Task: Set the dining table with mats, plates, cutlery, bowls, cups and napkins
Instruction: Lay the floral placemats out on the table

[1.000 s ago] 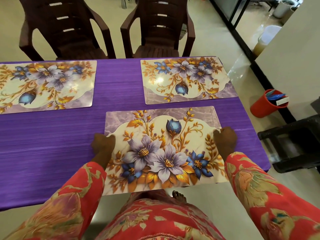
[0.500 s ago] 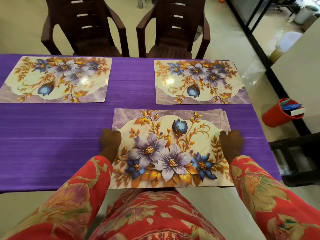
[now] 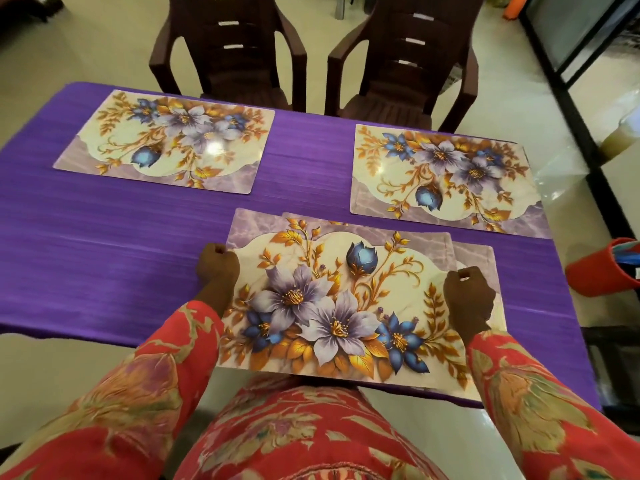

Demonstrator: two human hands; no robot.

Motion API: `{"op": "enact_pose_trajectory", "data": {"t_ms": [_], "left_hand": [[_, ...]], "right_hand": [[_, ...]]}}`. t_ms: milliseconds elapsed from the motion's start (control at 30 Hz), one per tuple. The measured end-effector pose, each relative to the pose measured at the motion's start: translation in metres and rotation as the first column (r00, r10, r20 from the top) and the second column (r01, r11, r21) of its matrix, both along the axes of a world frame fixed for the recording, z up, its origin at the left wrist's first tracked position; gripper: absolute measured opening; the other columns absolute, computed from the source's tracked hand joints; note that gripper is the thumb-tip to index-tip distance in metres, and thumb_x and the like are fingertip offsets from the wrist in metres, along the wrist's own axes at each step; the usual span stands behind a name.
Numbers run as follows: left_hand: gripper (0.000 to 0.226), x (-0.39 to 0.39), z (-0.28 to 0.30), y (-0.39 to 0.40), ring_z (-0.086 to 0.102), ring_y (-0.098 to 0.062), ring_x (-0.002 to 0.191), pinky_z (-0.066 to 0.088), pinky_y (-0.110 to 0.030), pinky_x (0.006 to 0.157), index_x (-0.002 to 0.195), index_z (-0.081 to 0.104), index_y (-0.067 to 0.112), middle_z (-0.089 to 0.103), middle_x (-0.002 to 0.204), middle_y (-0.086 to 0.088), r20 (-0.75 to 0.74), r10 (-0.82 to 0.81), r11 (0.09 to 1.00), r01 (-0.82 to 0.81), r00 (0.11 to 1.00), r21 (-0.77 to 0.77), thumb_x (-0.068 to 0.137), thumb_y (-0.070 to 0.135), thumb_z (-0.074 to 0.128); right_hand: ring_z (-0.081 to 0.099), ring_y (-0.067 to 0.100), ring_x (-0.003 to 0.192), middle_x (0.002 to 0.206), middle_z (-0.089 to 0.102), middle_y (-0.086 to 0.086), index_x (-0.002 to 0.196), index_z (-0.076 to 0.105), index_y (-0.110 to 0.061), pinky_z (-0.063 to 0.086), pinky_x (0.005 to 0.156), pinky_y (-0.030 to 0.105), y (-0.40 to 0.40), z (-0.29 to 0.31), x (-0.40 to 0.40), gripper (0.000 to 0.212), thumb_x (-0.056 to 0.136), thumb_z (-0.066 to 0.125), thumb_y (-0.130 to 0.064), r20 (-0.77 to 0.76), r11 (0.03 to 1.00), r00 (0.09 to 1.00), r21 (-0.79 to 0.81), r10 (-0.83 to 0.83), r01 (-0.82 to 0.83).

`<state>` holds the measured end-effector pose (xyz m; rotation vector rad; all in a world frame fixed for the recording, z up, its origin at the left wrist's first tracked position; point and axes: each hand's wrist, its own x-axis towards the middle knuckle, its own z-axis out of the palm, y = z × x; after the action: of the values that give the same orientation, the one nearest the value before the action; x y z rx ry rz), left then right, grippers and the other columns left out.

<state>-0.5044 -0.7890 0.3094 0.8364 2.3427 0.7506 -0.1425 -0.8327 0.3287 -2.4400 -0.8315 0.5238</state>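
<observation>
Top glossy floral placemat (image 3: 339, 306), pinched by left hand (image 3: 217, 268) and right hand (image 3: 468, 299), now slid leftward off the mat beneath (image 3: 474, 258) on purple-clothed desk (image 3: 104, 258); stack separating for another setting.

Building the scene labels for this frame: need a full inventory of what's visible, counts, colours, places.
far mats: 2, floral cream, purple and gold; far left and far right, flat on the table.
near mats: at least 2 stacked, same print; top one overhangs the near edge, another peeks out beneath.
tablecloth: 1, purple, covers the table.
chairs: 2, dark brown; left, right, far side.
red bin: 1, on the floor at right.
sleeves: 2, red floral.
left hand: grips the stack's left edge.
right hand: grips its right edge.
</observation>
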Motion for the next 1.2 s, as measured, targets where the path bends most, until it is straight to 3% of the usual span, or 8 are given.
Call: {"op": "enact_pose_trajectory", "data": {"t_ms": [167, 333, 467, 833, 1067, 1200], "left_hand": [[0.025, -0.036, -0.001, 0.001, 0.051, -0.039, 0.116, 0.038, -0.039, 0.095, 0.111, 0.061, -0.002, 0.058, 0.123, -0.023, 0.002, 0.050, 0.998, -0.050, 0.999, 0.049, 0.092, 0.011, 0.051], [0.028, -0.088, 0.000, 0.010, 0.049, -0.039, 0.117, 0.038, -0.038, 0.095, 0.114, 0.062, -0.001, 0.058, 0.124, -0.023, -0.016, 0.081, 0.996, -0.080, 0.997, 0.050, 0.092, 0.011, 0.051], [0.029, -0.145, 0.002, 0.019, 0.047, -0.041, 0.119, 0.037, -0.039, 0.096, 0.116, 0.062, -0.001, 0.055, 0.126, -0.024, -0.046, 0.052, 0.998, -0.050, 0.998, 0.039, 0.093, 0.015, 0.051], [0.028, -0.317, -0.010, 0.029, 0.051, -0.041, 0.116, 0.040, -0.041, 0.096, 0.113, 0.063, -0.001, 0.058, 0.122, -0.024, -0.075, 0.057, 0.998, -0.054, 0.996, 0.044, 0.092, 0.014, 0.053], [0.030, -0.406, -0.020, 0.035, 0.053, -0.041, 0.115, 0.040, -0.042, 0.096, 0.114, 0.063, -0.004, 0.058, 0.121, -0.028, -0.161, 0.024, 1.000, -0.024, 0.987, 0.003, 0.092, 0.015, 0.054], [0.029, -0.438, -0.021, 0.038, 0.052, -0.041, 0.117, 0.039, -0.040, 0.097, 0.114, 0.063, -0.004, 0.056, 0.123, -0.029, -0.172, 0.041, 0.999, -0.040, 0.984, 0.013, 0.091, 0.012, 0.055]], "right_hand": [[0.056, 0.042, 0.101, 0.106, 0.063, 0.022, 0.102, 0.060, -0.004, 0.045, 0.084, 0.043, 0.012, 0.001, -0.041, 0.026, 0.090, 0.050, -0.024, 0.011, 1.000, 1.000, 0.009, 0.011, -0.011], [0.054, 0.042, 0.109, 0.115, 0.060, 0.023, 0.114, 0.059, -0.003, 0.043, 0.091, 0.044, 0.028, 0.008, -0.092, 0.035, 0.092, 0.048, -0.029, 0.018, 0.999, 1.000, -0.038, 0.021, -0.021], [0.053, 0.042, 0.110, 0.114, 0.060, 0.025, 0.110, 0.059, 0.000, 0.041, 0.093, 0.043, 0.035, 0.006, -0.145, 0.033, 0.091, 0.049, -0.026, 0.025, 0.998, 0.998, 0.001, 0.056, -0.056], [0.053, 0.042, 0.110, 0.118, 0.058, 0.024, 0.115, 0.056, -0.002, 0.042, 0.089, 0.041, 0.054, 0.009, -0.304, 0.038, 0.092, 0.047, -0.031, 0.016, 0.987, 0.991, -0.102, 0.130, -0.127], [0.056, 0.041, 0.103, 0.106, 0.063, 0.021, 0.099, 0.061, -0.001, 0.044, 0.081, 0.037, 0.065, 0.004, -0.374, 0.030, 0.091, 0.048, -0.026, 0.025, 0.958, 0.962, -0.103, 0.272, -0.268], [0.059, 0.040, 0.092, 0.092, 0.064, 0.022, 0.080, 0.056, -0.001, 0.034, 0.064, 0.031, 0.069, 0.000, -0.401, 0.024, 0.089, 0.050, -0.022, -0.009, 0.943, 0.945, -0.064, 0.326, -0.325]]}}
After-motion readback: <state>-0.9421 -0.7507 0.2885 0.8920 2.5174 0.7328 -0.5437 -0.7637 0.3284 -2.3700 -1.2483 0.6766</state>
